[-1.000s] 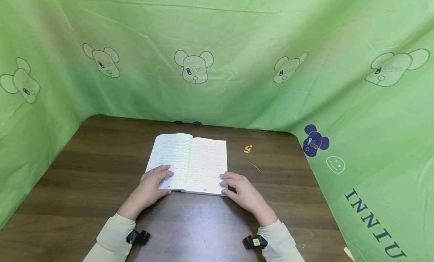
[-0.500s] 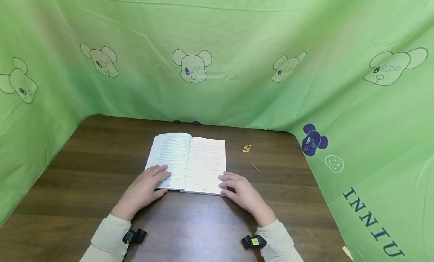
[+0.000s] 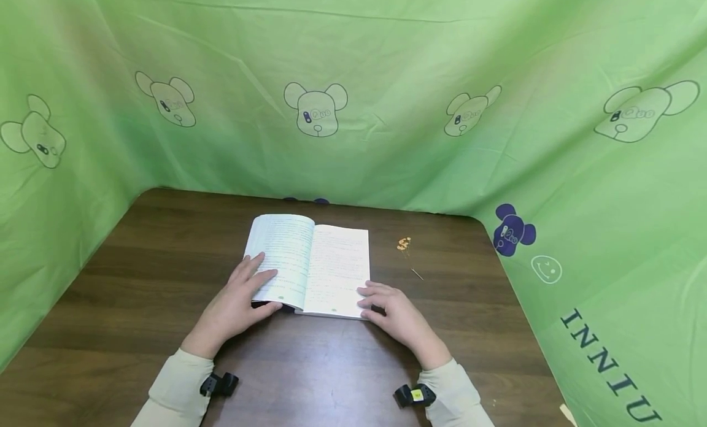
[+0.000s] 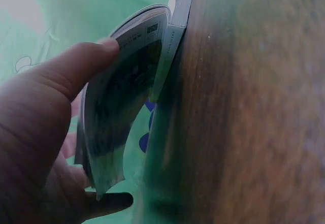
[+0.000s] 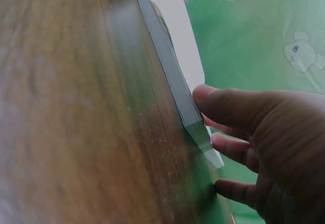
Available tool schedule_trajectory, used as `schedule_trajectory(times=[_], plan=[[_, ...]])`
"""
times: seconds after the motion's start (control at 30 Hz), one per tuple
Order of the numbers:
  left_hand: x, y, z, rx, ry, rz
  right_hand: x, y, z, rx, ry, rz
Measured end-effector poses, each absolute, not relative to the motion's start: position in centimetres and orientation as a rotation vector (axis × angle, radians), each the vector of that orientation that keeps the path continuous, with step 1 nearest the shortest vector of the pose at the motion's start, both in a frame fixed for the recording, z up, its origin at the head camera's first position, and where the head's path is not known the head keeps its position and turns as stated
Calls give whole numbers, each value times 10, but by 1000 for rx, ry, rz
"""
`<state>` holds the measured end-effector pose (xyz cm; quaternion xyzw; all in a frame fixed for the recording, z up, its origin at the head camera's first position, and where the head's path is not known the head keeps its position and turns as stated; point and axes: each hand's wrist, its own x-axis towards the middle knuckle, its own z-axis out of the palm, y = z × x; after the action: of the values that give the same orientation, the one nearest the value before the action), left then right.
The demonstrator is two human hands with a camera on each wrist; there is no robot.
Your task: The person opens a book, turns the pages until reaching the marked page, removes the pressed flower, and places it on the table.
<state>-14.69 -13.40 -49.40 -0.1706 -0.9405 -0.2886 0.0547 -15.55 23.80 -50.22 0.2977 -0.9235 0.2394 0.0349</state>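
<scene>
An open book [image 3: 337, 261] with printed pages lies on the brown table. My left hand [image 3: 234, 301] grips its left half, the thumb at the lower edge and fingers over the page. In the left wrist view that half of the book [image 4: 117, 92] is raised and bent up from the table, its dark-patterned cover showing underneath. My right hand [image 3: 394, 310] rests at the lower right corner, fingertips on the page margin. The right wrist view shows the right thumb [image 5: 223, 99] against the edge of the thick page block [image 5: 172, 76], with other fingers beside the corner.
A small sprig with orange blossoms [image 3: 404, 244] lies right of the book, with a thin short stick [image 3: 417, 273] just below it. Green cloth [image 3: 386, 163] printed with bear heads hangs around the back and sides of the table [image 3: 331, 372].
My left hand has shifted, its fingers now spread higher on the left page. The book's left half has risen off the table. My right hand stays at the right corner.
</scene>
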Motion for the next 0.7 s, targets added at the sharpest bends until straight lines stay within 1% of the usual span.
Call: schedule_trajectory(times=[0.17,0.4,0.7], plan=[[-146,-133,-493,-393,-2869,-955,-156,238,-503,926,-2814,731],[-148,-128,-491,-283,-2841,-1084,-155,239,-501,921,-2825,749],[-153,-122,-485,73,-2518,-1410,-154,240,-501,915,-2843,712]])
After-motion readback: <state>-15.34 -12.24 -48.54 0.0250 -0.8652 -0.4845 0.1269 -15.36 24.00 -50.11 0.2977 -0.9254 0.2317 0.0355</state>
